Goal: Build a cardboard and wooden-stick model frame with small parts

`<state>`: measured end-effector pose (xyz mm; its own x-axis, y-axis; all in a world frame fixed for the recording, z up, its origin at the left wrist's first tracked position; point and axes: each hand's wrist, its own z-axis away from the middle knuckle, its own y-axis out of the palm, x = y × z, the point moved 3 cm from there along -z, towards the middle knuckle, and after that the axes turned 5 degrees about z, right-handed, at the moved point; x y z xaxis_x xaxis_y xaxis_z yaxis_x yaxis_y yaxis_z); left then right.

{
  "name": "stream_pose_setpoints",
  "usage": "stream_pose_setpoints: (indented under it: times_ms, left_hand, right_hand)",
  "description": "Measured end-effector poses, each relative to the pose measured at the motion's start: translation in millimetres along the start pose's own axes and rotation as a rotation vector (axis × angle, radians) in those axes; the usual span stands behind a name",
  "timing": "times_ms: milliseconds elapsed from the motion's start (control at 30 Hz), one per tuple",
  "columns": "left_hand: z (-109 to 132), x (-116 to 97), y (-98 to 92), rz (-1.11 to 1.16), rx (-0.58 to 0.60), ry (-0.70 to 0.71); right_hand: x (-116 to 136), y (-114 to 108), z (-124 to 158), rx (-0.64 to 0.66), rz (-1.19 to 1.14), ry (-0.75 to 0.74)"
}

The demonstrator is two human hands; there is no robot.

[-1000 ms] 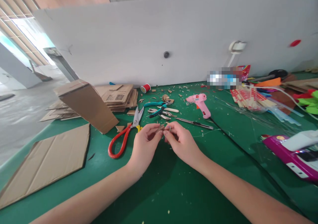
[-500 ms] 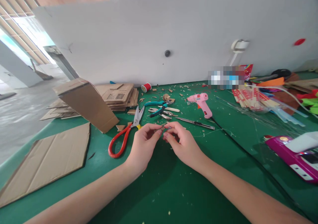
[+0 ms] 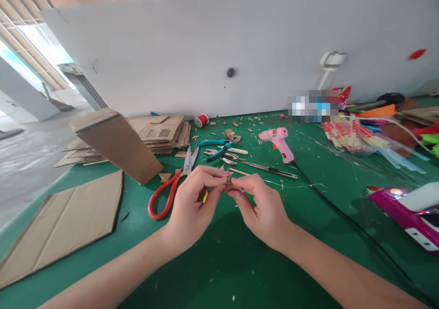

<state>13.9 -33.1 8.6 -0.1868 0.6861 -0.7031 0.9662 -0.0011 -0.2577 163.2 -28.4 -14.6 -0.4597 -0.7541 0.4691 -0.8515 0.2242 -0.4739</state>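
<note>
Between the fingertips of both hands is a small brown piece of cardboard [image 3: 228, 181] with what looks like a corrugated edge; most of it is covered. My left hand [image 3: 197, 201] pinches it from the left with thumb and forefinger. From the other side my right hand [image 3: 262, 206] is closed on it in the same way. Red-handled scissors [image 3: 164, 194] lie beside my left hand, blades pointing away. Just beyond the fingers are teal-handled pliers [image 3: 219, 149], a second metal tool [image 3: 228, 158] and a slim utility knife [image 3: 270, 169].
A pink glue gun [image 3: 279, 142] trails a black cord at right. A folded cardboard form [image 3: 118, 146] leans left, near a flat cardboard sheet [image 3: 65, 226] and stacked cardboard [image 3: 164, 133]. A red thread spool [image 3: 201, 120] and a magenta device [image 3: 404, 213] are also on the green table.
Both hands have come slightly nearer and turned, so the cardboard piece between the fingertips now shows more clearly. The tools on the table lie as before.
</note>
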Motion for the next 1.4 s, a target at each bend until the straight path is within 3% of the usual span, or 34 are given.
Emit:
stream_pose_setpoints:
  times_ms: [133, 433, 633, 800, 1000, 1167, 1400]
  left_hand:
    - [-0.6, 0.7, 1.4, 0.072, 0.001, 0.007]
    - [-2.8, 8.3, 1.7, 0.063, -0.033, -0.165]
    - [0.6, 12.2, 3.0, 0.055, -0.026, -0.213]
    - [0.1, 15.6, 0.0, 0.006, -0.016, -0.193]
    - [-6.0, 18.2, -6.5, -0.099, 0.04, -0.068]
    - [-6.4, 19.3, -7.1, -0.147, 0.06, -0.081]
    - [-13.3, 24.7, -13.5, 0.043, -0.084, -0.214]
  right_hand:
    - [2.0, -1.5, -3.5, 0.022, -0.007, 0.003]
    - [1.1, -7.7, -8.5, 0.012, 0.122, -0.203]
    - [2.6, -8.7, -10.0, 0.055, 0.139, -0.235]
    - [2.6, -9.4, -11.3, 0.063, 0.143, -0.227]
    - [1.2, -12.9, -13.2, 0.073, 0.201, -0.22]
    - [1.5, -11.9, -13.0, 0.114, 0.223, -0.249]
    - [3.2, -5.3, -10.3, 0.2, 0.242, -0.294]
